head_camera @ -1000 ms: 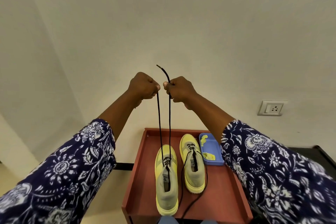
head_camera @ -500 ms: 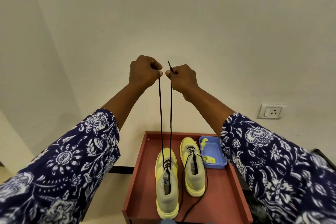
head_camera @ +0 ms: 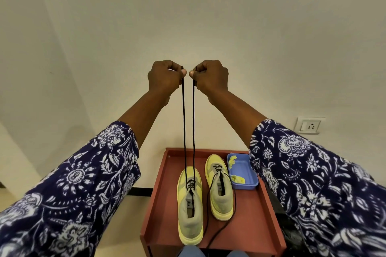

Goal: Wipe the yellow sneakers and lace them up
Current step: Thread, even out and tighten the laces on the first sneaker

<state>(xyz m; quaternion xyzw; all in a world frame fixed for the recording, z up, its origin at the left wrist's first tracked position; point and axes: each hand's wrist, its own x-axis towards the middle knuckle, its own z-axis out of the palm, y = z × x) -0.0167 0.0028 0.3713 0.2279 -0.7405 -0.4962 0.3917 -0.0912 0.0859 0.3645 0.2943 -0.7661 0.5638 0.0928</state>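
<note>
Two yellow sneakers stand side by side on a red-brown table (head_camera: 250, 225), toes pointing away from me. The left sneaker (head_camera: 189, 204) has a black lace (head_camera: 184, 123) threaded through its lowest eyelets. Both lace ends run straight up, taut. My left hand (head_camera: 165, 78) pinches the left end and my right hand (head_camera: 210, 77) pinches the right end, the two fists almost touching high above the shoe. The right sneaker (head_camera: 220, 190) has its own black lace hanging loose over its side onto the table.
A blue plastic tray (head_camera: 249, 170) with yellow cloth pieces sits at the table's far right corner. A wall socket (head_camera: 310, 125) is on the right wall. A black object lies at the table's right edge (head_camera: 277, 204). The wall stands close behind the table.
Both hands have risen higher, pulling the lace ends taut and level. The free tip that stuck up above my right hand is now tucked inside the fist.
</note>
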